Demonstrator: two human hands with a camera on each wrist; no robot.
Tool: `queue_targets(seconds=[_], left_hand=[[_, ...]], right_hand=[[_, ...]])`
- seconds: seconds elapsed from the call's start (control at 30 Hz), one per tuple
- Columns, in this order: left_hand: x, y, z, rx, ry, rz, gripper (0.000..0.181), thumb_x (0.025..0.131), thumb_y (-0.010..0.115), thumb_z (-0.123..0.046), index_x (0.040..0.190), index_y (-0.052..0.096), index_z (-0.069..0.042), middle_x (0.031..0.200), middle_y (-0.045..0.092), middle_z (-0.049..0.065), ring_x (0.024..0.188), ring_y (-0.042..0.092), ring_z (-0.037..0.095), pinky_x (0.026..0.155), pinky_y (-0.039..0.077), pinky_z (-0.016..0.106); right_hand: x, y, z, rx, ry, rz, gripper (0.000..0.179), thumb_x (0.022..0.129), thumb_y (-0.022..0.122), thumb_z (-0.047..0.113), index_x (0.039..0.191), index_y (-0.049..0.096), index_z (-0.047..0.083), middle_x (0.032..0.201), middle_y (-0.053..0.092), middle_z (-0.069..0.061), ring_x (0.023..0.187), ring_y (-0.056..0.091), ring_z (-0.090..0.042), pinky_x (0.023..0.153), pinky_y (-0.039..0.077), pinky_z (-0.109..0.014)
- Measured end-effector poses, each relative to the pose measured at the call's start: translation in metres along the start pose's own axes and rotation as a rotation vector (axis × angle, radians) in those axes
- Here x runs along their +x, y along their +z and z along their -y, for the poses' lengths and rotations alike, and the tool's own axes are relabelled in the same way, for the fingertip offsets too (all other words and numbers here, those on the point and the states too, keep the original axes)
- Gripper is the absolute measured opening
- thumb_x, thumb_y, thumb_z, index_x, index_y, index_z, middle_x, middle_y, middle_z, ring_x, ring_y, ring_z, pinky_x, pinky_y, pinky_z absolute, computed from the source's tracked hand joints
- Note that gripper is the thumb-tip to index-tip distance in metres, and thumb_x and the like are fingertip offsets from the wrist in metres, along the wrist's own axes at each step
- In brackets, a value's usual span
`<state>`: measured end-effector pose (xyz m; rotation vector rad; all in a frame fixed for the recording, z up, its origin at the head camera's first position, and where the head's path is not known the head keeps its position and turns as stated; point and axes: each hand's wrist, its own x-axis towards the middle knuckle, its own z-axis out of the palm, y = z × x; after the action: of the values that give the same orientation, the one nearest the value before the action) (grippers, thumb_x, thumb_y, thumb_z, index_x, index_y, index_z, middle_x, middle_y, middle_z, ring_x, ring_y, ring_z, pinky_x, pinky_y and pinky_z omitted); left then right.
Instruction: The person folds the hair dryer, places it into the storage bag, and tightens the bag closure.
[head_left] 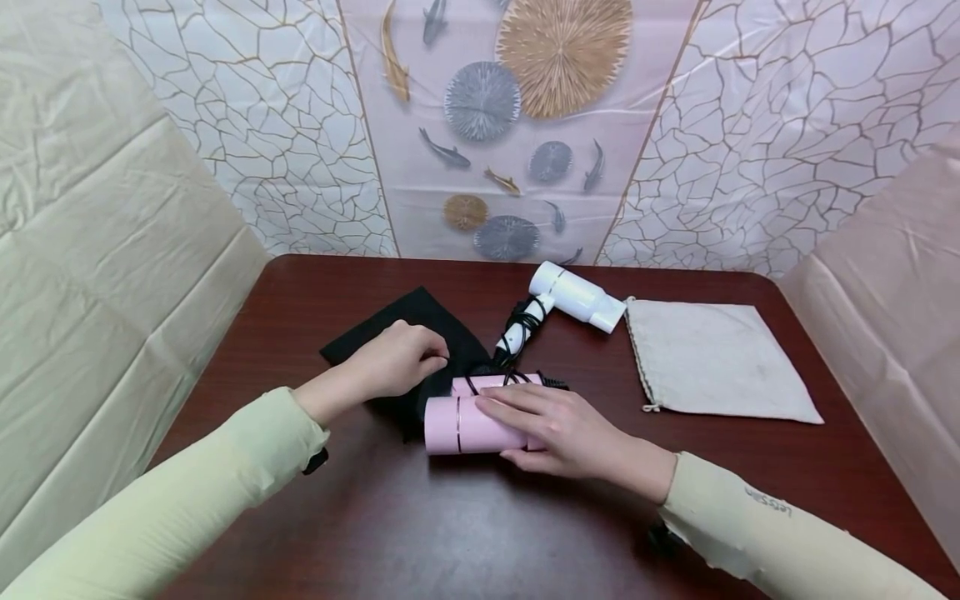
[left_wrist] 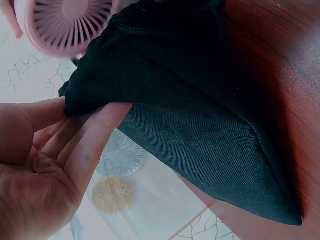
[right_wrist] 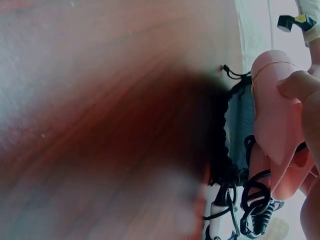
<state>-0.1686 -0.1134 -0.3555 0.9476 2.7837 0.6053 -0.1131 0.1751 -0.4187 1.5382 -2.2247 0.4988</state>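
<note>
A black cloth drawstring bag [head_left: 420, 312] lies at the left middle of the table. My left hand [head_left: 401, 358] pinches the edge of this bag near its gathered mouth, between thumb and fingers [left_wrist: 95, 142] in the left wrist view. With my right hand [head_left: 558, 425] I grip a pink hair dryer [head_left: 450, 427] around its barrel, beside the bag's mouth. Its folded handle, wrapped in black cord [right_wrist: 257, 192], shows in the right wrist view. The dryer's slatted round end [left_wrist: 72, 22] faces the bag.
Behind the pink dryer, a white hair dryer [head_left: 573, 296] with black cord around its handle lies on the dark red-brown table [head_left: 465, 533]. To the right lies a flat beige drawstring bag [head_left: 712, 358]. Cloth-covered walls [head_left: 300, 125] stand behind and at both sides.
</note>
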Motion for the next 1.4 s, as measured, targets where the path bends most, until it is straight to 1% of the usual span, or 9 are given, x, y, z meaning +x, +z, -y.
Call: queue_targets(seconds=[0.2,0.47,0.6,0.77,0.87,1.0,1.1,1.23,1.4], left_hand=[[-0.001,0.006,0.001,0.018,0.005,-0.001,0.010,0.102,0.071,-0.009,0.102,0.081,-0.008,0.096,0.078,0.002,0.076,0.068,0.011,0.074,0.060,0.035],[-0.002,0.006,0.002,0.008,0.015,-0.037,0.010,0.100,0.072,-0.007,0.103,0.081,-0.004,0.092,0.078,0.003,0.077,0.069,0.012,0.075,0.061,0.035],[-0.002,0.008,0.000,0.005,-0.013,-0.053,0.010,0.100,0.072,-0.007,0.104,0.081,-0.004,0.094,0.078,0.006,0.079,0.071,0.014,0.076,0.061,0.037],[-0.002,0.011,-0.002,0.019,-0.043,-0.092,0.012,0.100,0.070,-0.005,0.106,0.081,-0.002,0.100,0.079,0.010,0.081,0.073,0.018,0.077,0.063,0.038],[-0.002,0.012,-0.005,0.033,-0.049,-0.119,0.012,0.100,0.069,-0.002,0.099,0.080,-0.003,0.091,0.077,0.008,0.074,0.069,0.015,0.071,0.061,0.035],[-0.001,0.012,-0.007,0.045,-0.052,-0.136,0.020,0.098,0.066,0.002,0.081,0.073,-0.005,0.066,0.058,0.000,0.059,0.050,0.011,0.055,0.045,0.028],[0.000,0.011,-0.009,0.063,-0.057,-0.135,0.028,0.097,0.064,0.003,0.071,0.064,-0.008,0.060,0.043,-0.002,0.056,0.042,0.012,0.051,0.036,0.027],[0.000,0.010,-0.011,0.109,-0.058,-0.159,0.030,0.096,0.064,0.004,0.069,0.064,-0.009,0.058,0.048,-0.002,0.057,0.051,0.013,0.051,0.042,0.030],[0.001,0.006,-0.013,0.146,-0.045,-0.189,0.029,0.096,0.066,0.003,0.069,0.066,-0.006,0.059,0.058,0.005,0.062,0.066,0.023,0.055,0.053,0.039]], right_hand=[[0.003,0.001,-0.008,-0.051,0.000,0.016,0.071,0.085,0.089,0.030,0.147,0.064,0.007,0.142,0.068,-0.012,0.127,0.067,-0.029,0.103,0.057,-0.047],[0.012,0.001,-0.020,-0.147,-0.026,0.054,0.074,0.082,0.091,0.029,0.147,0.064,0.007,0.139,0.070,-0.013,0.126,0.067,-0.033,0.106,0.055,-0.049],[0.016,0.003,-0.023,-0.163,-0.025,0.052,0.073,0.082,0.091,0.029,0.146,0.064,0.006,0.138,0.070,-0.013,0.125,0.067,-0.034,0.107,0.054,-0.051],[0.022,0.003,-0.023,-0.229,-0.033,0.064,0.074,0.081,0.092,0.030,0.146,0.065,0.007,0.137,0.070,-0.012,0.126,0.067,-0.032,0.108,0.053,-0.051],[0.024,0.004,-0.023,-0.260,-0.036,0.078,0.075,0.081,0.092,0.032,0.146,0.065,0.007,0.137,0.070,-0.013,0.127,0.066,-0.032,0.110,0.052,-0.050],[0.027,0.006,-0.025,-0.267,-0.022,0.088,0.075,0.081,0.093,0.031,0.147,0.064,0.008,0.138,0.070,-0.013,0.127,0.066,-0.032,0.111,0.052,-0.047],[0.029,0.007,-0.026,-0.263,-0.011,0.090,0.075,0.082,0.092,0.030,0.147,0.064,0.008,0.139,0.070,-0.012,0.127,0.066,-0.032,0.111,0.052,-0.046],[0.034,0.008,-0.027,-0.267,-0.011,0.094,0.074,0.083,0.091,0.030,0.148,0.064,0.008,0.139,0.070,-0.012,0.128,0.066,-0.032,0.111,0.051,-0.045],[0.039,0.008,-0.031,-0.295,-0.021,0.092,0.073,0.082,0.092,0.028,0.146,0.065,0.006,0.139,0.070,-0.012,0.128,0.067,-0.031,0.112,0.051,-0.045]])
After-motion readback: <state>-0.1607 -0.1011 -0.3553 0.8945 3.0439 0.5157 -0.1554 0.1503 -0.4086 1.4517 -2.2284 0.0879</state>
